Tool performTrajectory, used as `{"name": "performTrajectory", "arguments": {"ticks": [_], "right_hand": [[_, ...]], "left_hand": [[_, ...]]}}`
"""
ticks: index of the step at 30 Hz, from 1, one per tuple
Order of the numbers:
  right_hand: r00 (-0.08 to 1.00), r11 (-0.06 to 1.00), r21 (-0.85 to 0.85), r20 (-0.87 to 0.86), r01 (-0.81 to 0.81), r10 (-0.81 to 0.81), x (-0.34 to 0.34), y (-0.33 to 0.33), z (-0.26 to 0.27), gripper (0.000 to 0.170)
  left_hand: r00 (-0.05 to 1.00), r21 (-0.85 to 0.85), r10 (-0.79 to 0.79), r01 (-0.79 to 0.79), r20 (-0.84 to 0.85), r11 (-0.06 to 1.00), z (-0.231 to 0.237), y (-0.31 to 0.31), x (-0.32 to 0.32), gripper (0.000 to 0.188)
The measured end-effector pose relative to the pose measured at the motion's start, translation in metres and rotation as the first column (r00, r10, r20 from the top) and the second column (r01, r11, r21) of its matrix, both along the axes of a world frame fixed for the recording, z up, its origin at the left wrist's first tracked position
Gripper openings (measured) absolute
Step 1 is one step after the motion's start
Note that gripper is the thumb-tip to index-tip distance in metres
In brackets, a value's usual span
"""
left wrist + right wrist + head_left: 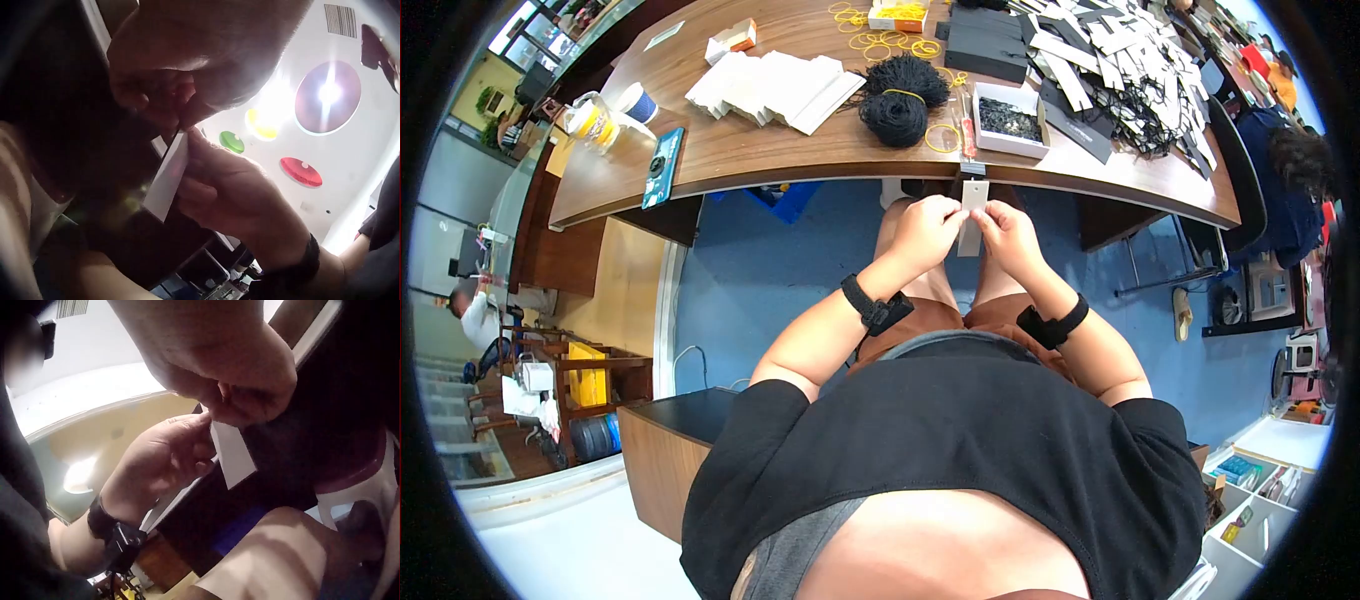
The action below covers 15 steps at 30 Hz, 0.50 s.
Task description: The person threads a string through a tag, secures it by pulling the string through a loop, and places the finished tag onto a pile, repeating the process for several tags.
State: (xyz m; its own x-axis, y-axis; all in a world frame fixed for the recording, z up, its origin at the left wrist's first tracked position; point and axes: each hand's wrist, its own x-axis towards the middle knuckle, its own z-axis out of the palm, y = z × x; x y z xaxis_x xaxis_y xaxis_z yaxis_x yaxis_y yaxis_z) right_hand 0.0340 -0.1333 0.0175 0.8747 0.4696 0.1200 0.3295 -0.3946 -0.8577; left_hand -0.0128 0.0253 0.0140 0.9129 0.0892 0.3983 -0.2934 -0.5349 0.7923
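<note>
A white card tag [975, 196] with a small hole near its top is held upright just off the table's front edge. The left hand [930, 232] pinches it from the left side, the right hand [1011, 238] from the right, their fingertips close together. Below the hands a pale strip [969, 238] hangs down. In the left wrist view the white card [167, 181] juts out below the fingers of both hands; in the right wrist view the card [232, 455] slants down from the fingertips. What the fingertips do between them is partly hidden.
On the wooden table [750, 155] lie stacked white cards [775, 90], a black string bundle [897, 105], yellow rubber bands [880, 45], an open box of small black pieces [1010, 120], a pile of tags [1100, 60], a phone [663, 168] and a cup [637, 103].
</note>
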Motion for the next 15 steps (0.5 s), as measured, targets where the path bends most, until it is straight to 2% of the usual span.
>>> {"name": "performTrajectory", "arguments": {"ticks": [6,12,13,15], "right_hand": [[0.999,1.0,0.029,-0.044,-0.011,0.013,0.002,0.002,0.004,0.021],[0.994,1.0,0.027,-0.105,0.01,-0.008,0.004,0.003,0.0,0.023],[0.993,0.999,0.035,-0.115,0.022,-0.018,0.006,0.007,0.001,0.023],[0.97,0.997,-0.066,-0.235,0.039,-0.053,0.011,0.013,0.014,0.027]], "left_hand": [[1.0,0.019,0.018,-0.017,-0.011,1.0,0.004,0.003,0.003,0.017],[0.98,-0.092,-0.016,-0.002,-0.197,0.996,0.004,0.006,0.004,0.02],[0.974,-0.055,0.013,-0.026,-0.225,0.998,0.006,0.009,0.007,0.021],[0.96,0.018,0.074,-0.072,-0.271,0.997,0.012,0.014,0.013,0.024]]}}
